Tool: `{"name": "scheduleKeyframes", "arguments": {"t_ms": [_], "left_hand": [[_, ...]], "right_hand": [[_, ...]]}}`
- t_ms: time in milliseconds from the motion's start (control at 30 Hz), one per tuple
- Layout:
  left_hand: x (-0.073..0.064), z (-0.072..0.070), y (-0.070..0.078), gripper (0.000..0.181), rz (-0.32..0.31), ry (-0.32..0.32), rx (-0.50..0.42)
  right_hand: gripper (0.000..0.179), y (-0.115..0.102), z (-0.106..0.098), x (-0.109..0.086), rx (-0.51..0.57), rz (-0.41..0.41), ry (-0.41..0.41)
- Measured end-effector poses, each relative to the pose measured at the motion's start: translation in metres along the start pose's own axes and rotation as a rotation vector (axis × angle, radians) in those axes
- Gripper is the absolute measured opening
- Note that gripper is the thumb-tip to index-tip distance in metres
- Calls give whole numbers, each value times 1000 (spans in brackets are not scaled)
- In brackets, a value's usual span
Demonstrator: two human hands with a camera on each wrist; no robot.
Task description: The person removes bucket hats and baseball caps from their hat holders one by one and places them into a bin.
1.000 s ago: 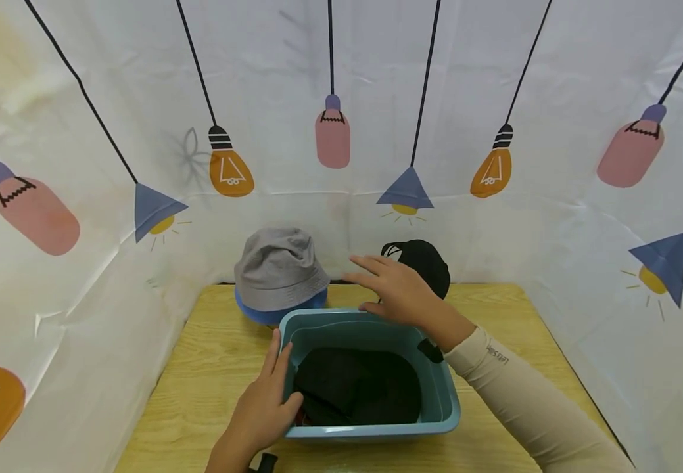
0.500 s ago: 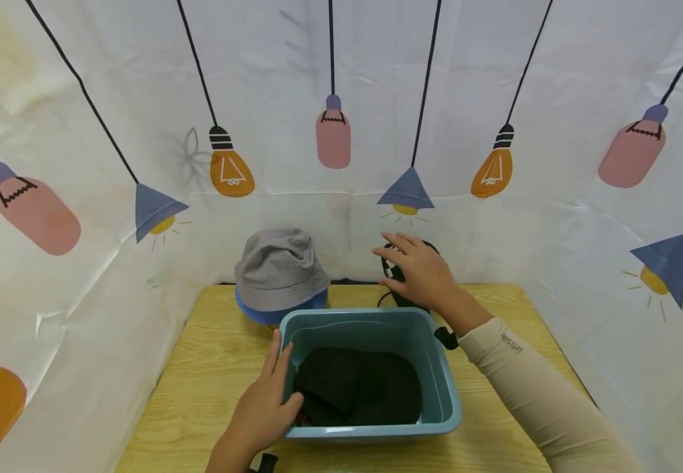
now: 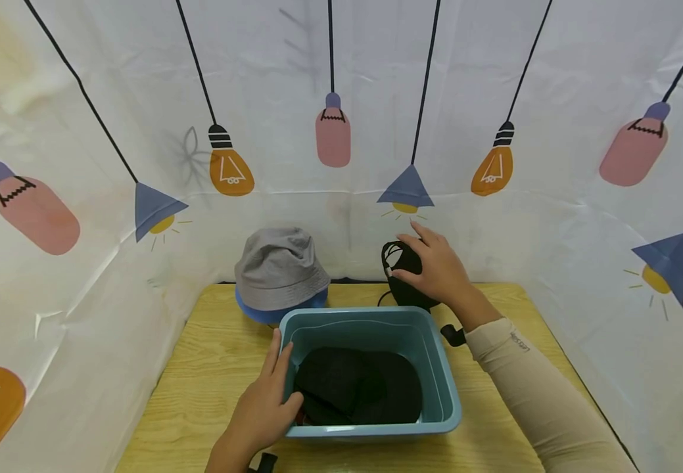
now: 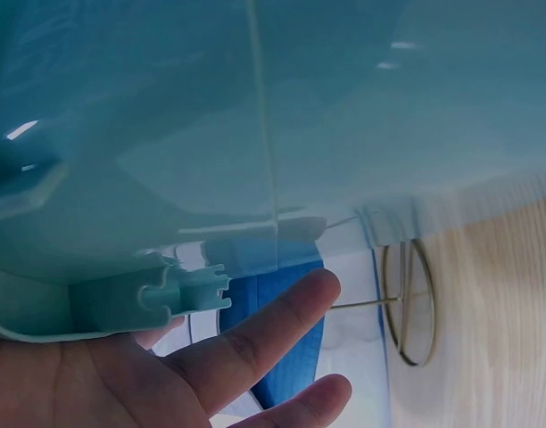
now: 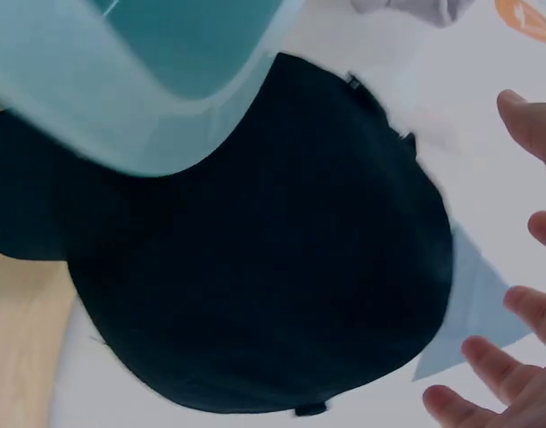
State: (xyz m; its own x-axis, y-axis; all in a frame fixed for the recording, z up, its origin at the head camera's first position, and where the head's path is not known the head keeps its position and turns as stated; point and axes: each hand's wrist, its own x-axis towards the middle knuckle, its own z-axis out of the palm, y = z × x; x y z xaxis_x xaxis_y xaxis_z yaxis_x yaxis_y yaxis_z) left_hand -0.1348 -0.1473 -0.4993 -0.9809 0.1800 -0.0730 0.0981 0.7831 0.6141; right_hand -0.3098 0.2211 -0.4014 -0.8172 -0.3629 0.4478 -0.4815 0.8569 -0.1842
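In the head view a black cap (image 3: 412, 289) stands behind the bin, its strap opening facing left. My right hand (image 3: 438, 269) is beside the cap, thumb and fingers spread. The right wrist view shows the fingertips (image 5: 487, 361) apart from the cap (image 5: 264, 250). My left hand (image 3: 264, 407) rests on the left rim of a blue-green plastic bin (image 3: 371, 431), the thumb toward the inside. Seen from the left wrist, straight fingers (image 4: 255, 343) lie under the bin's rim. Inside the bin is black headwear (image 3: 353, 387), with something reddish partly hidden under it.
A grey bucket hat (image 3: 282, 272) sits over a blue hat (image 3: 273, 315) at the back left of the wooden table (image 3: 199, 368). A thin metal wire ring (image 4: 422, 303) stands near them. White sheeting (image 3: 347, 59) printed with lamps hangs behind and at both sides.
My right hand has moved to the right and slightly up, from left of the black cap to its right side, fingers still spread. The left hand and the bin have not moved.
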Motion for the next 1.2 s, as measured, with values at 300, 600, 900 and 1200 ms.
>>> {"name": "scheduleKeyframes", "arguments": {"t_ms": [300,600,900,1200], "left_hand": [[0,-1,0,82,4,-8,-8],[-1,-1,2,82,10,-6,-13],[0,0,1,81,19,15,-16],[0,-1,2,81,5,2,-9]], "right_hand": [[106,16,8,-9,66,211,-120],[118,28,17,-15,174,326,-138],[122,41,28,-20,278,392,-207],[117,59,42,-29,348,443,-190]]}}
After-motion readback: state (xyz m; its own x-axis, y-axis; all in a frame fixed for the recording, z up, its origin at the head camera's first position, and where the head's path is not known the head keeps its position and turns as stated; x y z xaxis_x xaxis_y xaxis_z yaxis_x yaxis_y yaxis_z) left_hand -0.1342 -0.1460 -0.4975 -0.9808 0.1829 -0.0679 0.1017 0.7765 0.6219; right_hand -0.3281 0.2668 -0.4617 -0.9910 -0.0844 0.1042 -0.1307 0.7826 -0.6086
